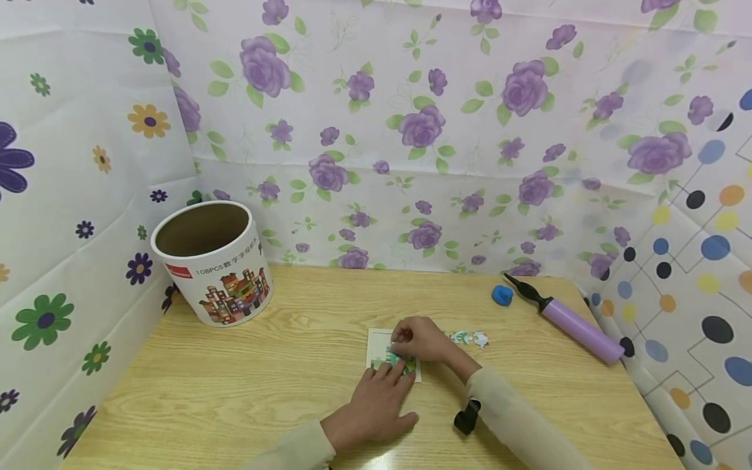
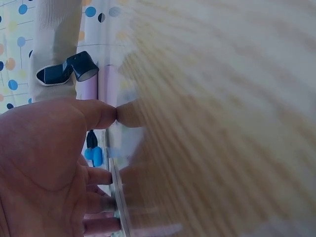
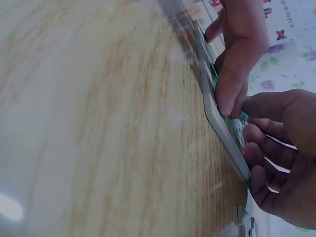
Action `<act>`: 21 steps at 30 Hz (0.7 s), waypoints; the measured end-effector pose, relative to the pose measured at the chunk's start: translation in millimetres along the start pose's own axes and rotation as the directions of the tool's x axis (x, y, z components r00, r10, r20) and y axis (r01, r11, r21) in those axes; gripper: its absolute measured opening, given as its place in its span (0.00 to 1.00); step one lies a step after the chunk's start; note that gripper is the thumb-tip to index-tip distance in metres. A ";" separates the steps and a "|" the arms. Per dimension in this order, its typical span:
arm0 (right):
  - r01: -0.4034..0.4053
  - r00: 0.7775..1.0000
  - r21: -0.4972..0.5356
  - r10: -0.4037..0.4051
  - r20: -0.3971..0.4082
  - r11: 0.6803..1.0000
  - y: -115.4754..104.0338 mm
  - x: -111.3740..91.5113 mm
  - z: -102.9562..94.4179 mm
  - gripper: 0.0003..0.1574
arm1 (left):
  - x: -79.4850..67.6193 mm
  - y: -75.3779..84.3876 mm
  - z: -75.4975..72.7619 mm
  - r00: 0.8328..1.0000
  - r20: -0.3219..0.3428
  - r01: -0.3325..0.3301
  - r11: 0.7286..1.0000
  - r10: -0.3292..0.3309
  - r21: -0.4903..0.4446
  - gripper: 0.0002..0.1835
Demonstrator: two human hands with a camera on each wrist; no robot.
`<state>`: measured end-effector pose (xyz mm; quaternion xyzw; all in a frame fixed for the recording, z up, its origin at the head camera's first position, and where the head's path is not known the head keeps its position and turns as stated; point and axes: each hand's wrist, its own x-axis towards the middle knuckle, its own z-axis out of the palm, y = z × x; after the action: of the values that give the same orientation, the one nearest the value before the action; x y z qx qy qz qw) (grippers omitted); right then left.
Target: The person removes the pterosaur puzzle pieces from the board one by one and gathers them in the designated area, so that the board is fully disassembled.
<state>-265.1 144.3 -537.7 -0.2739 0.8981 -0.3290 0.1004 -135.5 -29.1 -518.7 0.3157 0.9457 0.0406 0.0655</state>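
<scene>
Left hand, fingers straight, rests on a puzzle board, seemingly steadying it; right hand curls over it, grip unclear.

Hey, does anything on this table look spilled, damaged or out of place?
Nothing looks spilled or damaged. Perhaps slightly out of place: the purple balloon pump and small blue object toward the back right, which seem unrelated to the jigsaw board.

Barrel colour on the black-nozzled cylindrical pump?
The pump's cylindrical barrel is light purple, clearest in the head view.
</scene>
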 end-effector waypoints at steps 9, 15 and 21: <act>-0.018 1.000 0.081 0.020 -0.022 0.997 -1.7 -3.8 -10.4 0.03 | -1.7 0.4 1.3 1.000 0.008 -0.010 1.000 0.010 0.010 0.39; 0.015 0.998 0.121 -0.007 -0.069 0.992 0.4 -12.6 -24.7 0.04 | -2.9 -1.9 3.1 1.000 0.003 -0.025 0.999 0.025 -0.035 0.39; 0.021 0.994 0.095 -0.011 -0.109 0.995 6.9 -27.0 -42.0 0.04 | -4.5 -3.9 5.1 1.000 -0.006 -0.027 0.995 0.027 -0.094 0.39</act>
<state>-260.8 186.3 -510.1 -0.2577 0.8831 -0.3871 0.0622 -133.5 -34.7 -523.7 0.3248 0.9386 0.0869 0.0775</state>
